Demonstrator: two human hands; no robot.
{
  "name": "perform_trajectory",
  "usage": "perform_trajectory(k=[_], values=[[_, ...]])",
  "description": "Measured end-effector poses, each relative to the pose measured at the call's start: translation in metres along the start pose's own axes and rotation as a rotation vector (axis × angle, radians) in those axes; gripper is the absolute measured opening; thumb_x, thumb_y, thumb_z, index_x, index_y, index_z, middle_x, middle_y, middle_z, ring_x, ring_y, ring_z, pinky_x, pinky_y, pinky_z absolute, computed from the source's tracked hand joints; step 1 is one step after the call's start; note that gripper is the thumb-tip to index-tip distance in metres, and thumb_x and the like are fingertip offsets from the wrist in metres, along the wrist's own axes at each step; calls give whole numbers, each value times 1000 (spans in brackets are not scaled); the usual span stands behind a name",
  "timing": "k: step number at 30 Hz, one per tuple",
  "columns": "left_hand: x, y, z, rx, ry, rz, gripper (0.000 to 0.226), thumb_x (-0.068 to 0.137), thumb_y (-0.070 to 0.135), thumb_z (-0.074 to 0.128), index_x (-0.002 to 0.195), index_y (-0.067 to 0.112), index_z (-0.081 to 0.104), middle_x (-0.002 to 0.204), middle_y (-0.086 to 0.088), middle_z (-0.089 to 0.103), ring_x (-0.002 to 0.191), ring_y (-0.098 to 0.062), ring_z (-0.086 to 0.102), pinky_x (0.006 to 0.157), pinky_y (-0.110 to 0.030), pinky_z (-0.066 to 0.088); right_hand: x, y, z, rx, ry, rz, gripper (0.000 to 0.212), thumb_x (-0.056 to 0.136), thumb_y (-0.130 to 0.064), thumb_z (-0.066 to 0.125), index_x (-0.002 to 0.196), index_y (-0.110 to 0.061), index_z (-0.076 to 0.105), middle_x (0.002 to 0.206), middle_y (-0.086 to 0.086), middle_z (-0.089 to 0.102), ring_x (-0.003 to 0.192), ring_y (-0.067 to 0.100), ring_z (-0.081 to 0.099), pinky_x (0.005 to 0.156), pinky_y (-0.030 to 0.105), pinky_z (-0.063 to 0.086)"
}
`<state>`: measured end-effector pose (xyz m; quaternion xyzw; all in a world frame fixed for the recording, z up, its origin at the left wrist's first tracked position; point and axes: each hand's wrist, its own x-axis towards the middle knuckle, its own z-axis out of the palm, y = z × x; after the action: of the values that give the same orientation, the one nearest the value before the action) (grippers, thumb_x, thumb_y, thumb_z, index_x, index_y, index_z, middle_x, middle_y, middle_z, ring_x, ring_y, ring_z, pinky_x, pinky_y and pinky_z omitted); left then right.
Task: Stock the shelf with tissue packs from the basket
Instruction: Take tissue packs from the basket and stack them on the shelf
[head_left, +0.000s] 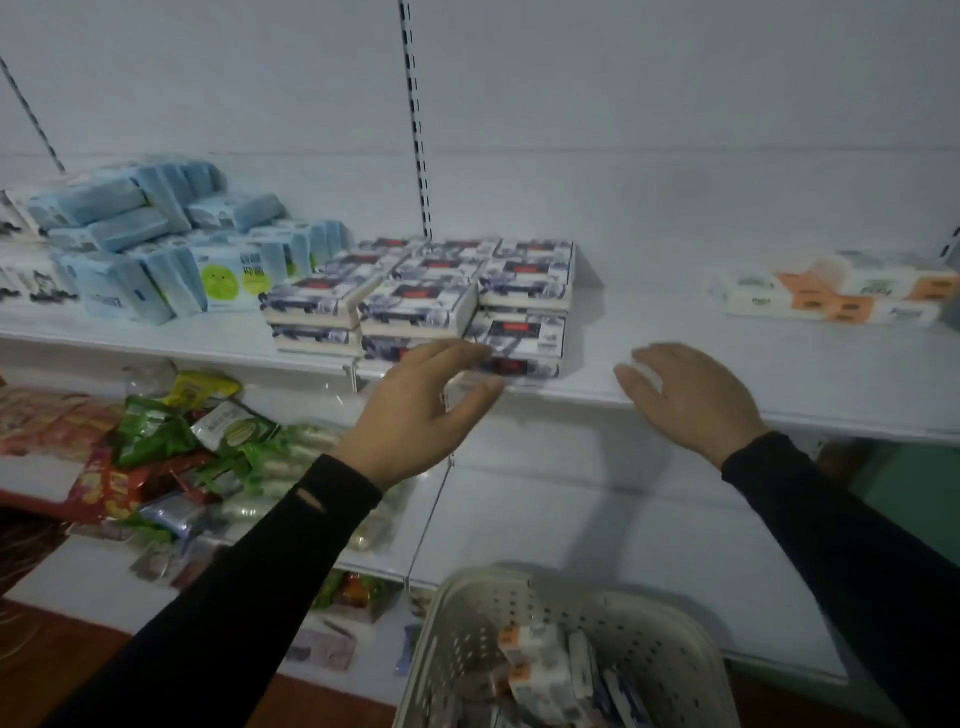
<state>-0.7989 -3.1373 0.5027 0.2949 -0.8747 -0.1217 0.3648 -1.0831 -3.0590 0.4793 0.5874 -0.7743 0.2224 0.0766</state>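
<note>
the left hand (415, 410) reaches to the front edge of the shelf (727, 358), fingers loosely spread and holding nothing; its fingertips cover the lower left corner of the front blue-and-white pack (524, 343), so whether they touch it or only hover in front is hard to tell. the right hand (691, 400) is open too, fingers relaxed, over the shelf lip well to the right of that pack, and motion blur smears its fingertips. behind the front pack the other blue-and-white packs (426, 291) sit stacked in rows, their print too soft to read. further left lies a loose pile of light blue packs (156, 244), cut off at the frame edge, and far right on the same shelf a few white-and-orange packs (841, 291) lie blurred. on the lower shelf at left, snack bags (171, 441) lie in a heap, partly hidden by the left sleeve. the basket (670, 639) stands at the bottom, cropped by the frame; more tissue packs (540, 670) lie inside, only partly seen.
</note>
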Motion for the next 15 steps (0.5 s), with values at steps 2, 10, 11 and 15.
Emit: perform_trajectory(k=[2,10,11,15], values=[[-22,1,18,-74,-145,-57,42,94,49,53,129,26,59,122,17,57,110,8,46,88,-6,34,-12,1,3,73,120,-80,48,98,-43,48,128,-8,62,136,14,57,127,29,50,107,32,34],[-97,-37,127,-38,-771,-252,52,94,56,48,136,26,52,132,3,58,114,-10,55,96,-26,44,-108,15,60,226,217,-286,36,95,-30,52,115,-5,68,121,13,62,115,21,54,105,13,31],[-107,-41,142,-14,-829,-264,52,94,54,49,137,25,51,133,1,58,115,-12,55,98,-27,43,-125,19,74,249,143,-254,37,95,-31,51,116,-6,68,122,12,62,115,19,53,106,12,31],[-148,-51,202,45,-1061,-314,56,94,57,47,141,26,46,139,0,54,124,-17,51,105,-28,35,-187,42,141,285,-304,25,54,94,-55,37,129,-21,60,129,-1,57,120,14,51,102,26,41]])
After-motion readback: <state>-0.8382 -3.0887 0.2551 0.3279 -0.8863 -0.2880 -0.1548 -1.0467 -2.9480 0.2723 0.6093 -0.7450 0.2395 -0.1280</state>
